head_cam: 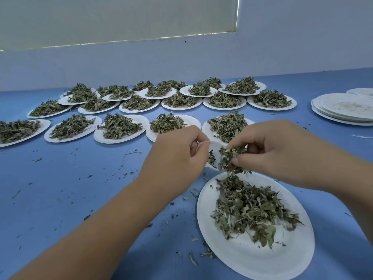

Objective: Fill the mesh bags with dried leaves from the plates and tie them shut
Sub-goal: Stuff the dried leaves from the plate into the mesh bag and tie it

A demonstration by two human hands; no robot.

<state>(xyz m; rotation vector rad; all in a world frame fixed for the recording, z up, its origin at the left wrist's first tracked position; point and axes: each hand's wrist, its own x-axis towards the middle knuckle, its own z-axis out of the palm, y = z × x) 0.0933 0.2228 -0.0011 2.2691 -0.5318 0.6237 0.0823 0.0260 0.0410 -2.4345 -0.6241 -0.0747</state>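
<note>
Mesh bag [215, 148]: left hand [177, 156] is pinching its rim.
Right hand [278, 150]: is gripping dried leaves [230, 159].
Risk: leaves may be spilling onto tabletop [80, 178] if mouth sags.

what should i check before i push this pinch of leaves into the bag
1. Left hand grips the mesh bag: ok.
2. Bag mouth held open toward the leaves: cannot tell.
3. Right hand pinches a clump of leaves: ok.
4. Near plate has leaves left for refills: ok.
5. Table free of spilled bits: not ok, crumbs scattered.
</note>
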